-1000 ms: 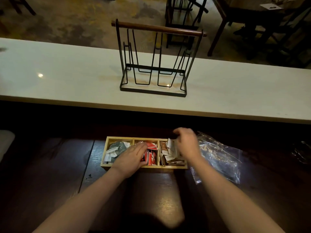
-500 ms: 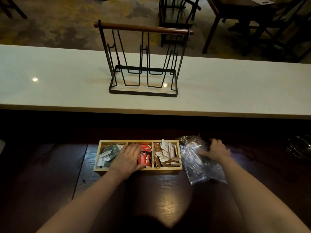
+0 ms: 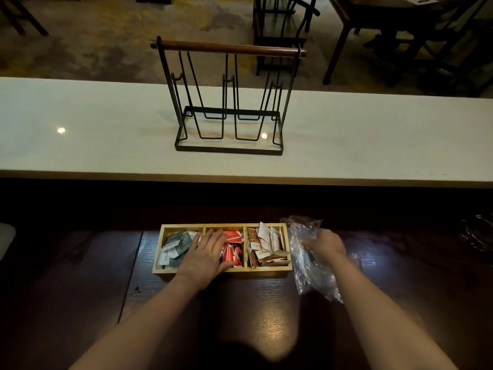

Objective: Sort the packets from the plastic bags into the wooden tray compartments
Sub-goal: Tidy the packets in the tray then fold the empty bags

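A wooden tray (image 3: 222, 272) with three compartments sits on the dark table in front of me. Grey-green packets (image 3: 174, 245) fill the left compartment, red packets (image 3: 232, 251) the middle one, and brown-and-white packets (image 3: 264, 245) the right one. My left hand (image 3: 206, 256) lies flat, fingers apart, over the divider between the left and middle compartments. Just right of the tray lies a crumpled clear plastic bag (image 3: 310, 268). My right hand (image 3: 324, 245) rests on it with fingers curled into the plastic.
A black wire rack (image 3: 226, 102) with a wooden handle stands on the white counter (image 3: 80, 145) beyond the dark table (image 3: 80, 303). Another clear bag (image 3: 477, 236) lies at the far right edge. Chairs and tables stand on the floor behind.
My right hand left the right compartment, moved right and came down on the plastic bag. My left hand stayed on the tray.
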Demonstrator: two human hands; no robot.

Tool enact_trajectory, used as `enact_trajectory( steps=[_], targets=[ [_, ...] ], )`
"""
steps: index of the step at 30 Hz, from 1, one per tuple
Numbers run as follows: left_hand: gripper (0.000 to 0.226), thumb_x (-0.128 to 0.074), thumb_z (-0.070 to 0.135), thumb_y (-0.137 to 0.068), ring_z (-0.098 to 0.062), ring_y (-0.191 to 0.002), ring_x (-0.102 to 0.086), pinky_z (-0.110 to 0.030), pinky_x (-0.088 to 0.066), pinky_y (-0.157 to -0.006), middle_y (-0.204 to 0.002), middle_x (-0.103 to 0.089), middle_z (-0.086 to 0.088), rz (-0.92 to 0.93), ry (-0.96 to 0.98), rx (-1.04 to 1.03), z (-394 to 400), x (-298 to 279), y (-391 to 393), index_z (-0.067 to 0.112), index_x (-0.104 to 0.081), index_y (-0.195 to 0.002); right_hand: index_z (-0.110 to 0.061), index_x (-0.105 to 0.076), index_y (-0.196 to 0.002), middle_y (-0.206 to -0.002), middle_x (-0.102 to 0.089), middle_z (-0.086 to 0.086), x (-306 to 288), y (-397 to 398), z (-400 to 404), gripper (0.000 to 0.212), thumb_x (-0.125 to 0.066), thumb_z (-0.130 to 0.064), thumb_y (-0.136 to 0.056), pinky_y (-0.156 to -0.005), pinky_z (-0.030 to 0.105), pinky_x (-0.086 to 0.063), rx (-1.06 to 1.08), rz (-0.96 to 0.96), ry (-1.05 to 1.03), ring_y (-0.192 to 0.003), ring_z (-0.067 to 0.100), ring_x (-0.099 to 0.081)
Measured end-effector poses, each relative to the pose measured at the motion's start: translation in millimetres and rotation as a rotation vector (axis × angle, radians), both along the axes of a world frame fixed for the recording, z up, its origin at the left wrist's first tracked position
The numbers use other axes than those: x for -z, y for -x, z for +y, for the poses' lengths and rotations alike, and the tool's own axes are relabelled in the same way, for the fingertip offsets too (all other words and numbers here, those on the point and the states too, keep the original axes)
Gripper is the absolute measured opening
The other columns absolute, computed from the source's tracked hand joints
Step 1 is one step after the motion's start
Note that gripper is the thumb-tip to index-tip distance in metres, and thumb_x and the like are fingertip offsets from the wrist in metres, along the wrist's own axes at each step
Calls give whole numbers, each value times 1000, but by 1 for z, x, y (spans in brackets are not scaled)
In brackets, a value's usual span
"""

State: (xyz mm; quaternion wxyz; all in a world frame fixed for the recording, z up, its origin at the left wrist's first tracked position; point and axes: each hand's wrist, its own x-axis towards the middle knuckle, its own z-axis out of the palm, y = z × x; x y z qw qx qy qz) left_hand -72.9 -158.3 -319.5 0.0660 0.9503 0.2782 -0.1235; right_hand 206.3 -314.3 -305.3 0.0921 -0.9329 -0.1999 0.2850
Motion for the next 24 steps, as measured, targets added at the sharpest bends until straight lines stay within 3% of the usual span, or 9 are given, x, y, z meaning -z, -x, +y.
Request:
enact_trajectory(
  steps=[5,7,10,12,15,16,18,21,24],
  targets=[
    [84,-32,66,-85,-20,-148,-3,-40,4,-118,-160,-14,-4,-70,133,-82,-3,-8,0,18,-8,-151,-13,-59,-84,-79,-64,4,-44,-1,-9,28,-69,-39,-81,-64,32,-42,-73,-38,-193,-81,25,-62],
    [90,-24,72,-81,-21,-147,-3,-37,6,-116,-160,-13,-5,-107,147,-107,-7,-13,1,19,-6,-151,-9,-63,-84,-79,-67,5,-65,4,-17,30,-74,-36,-78,-69,36,-48,-71,-20,-355,-79,24,-63],
    [94,-2,77,-76,-17,-147,-4,-34,0,-117,-160,-10,-2,-285,197,-161,-19,-35,-3,20,-7,-150,-13,-65,-75,-72,-68,0,-91,20,-21,20,-78,-29,-75,-66,32,-47,-37,188,-623,-66,13,-61],
    [86,-3,76,-81,-12,-145,-11,-33,-12,-117,-158,-17,3,-472,393,-249,-34,-61,-11,25,-15,-149,-13,-63,-75,-70,-64,0,-103,37,-17,18,-77,-24,-76,-63,27,-45,-10,336,-764,-65,10,-57],
    [50,-21,62,-89,-9,-133,-38,-23,-33,-104,-139,-42,14,-665,920,-369,-56,-112,-24,42,-31,-134,-13,-62,-84,-79,-66,1,-112,62,-5,14,-73,-21,-79,-68,22,-48,43,461,-873,-69,6,-61],
    [39,-25,58,-91,-5,-124,-48,-18,-40,-97,-130,-48,19,-721,1058,-408,-62,-125,-27,46,-36,-126,-15,-62,-90,-87,-69,1,-113,70,-1,19,-73,-25,-78,-73,22,-50,71,485,-880,-75,4,-64],
    [39,-27,52,-88,5,-104,-61,-14,-50,-81,-117,-55,22,-812,1223,-453,-70,-140,-26,42,-41,-123,-19,-58,-110,-107,-68,1,-110,84,6,45,-75,-39,-74,-84,29,-54,127,458,-871,-92,9,-67],
    [39,-41,39,-92,-7,-95,-69,-29,-58,-75,-116,-61,6,-930,1269,-510,-73,-143,-21,35,-35,-130,-31,-34,-134,-115,-63,-4,-111,101,12,71,-76,-30,-76,-75,27,-56,261,439,-979,-97,9,-66],
    [14,-53,33,-93,-24,-86,-66,-49,-54,-78,-103,-64,-8,-1023,1065,-588,-67,-134,-16,32,-44,-104,-51,-23,-135,-118,-59,0,-113,113,13,79,-73,-25,-80,-81,34,-56,208,419,-1065,-104,14,-63]
  ],
)
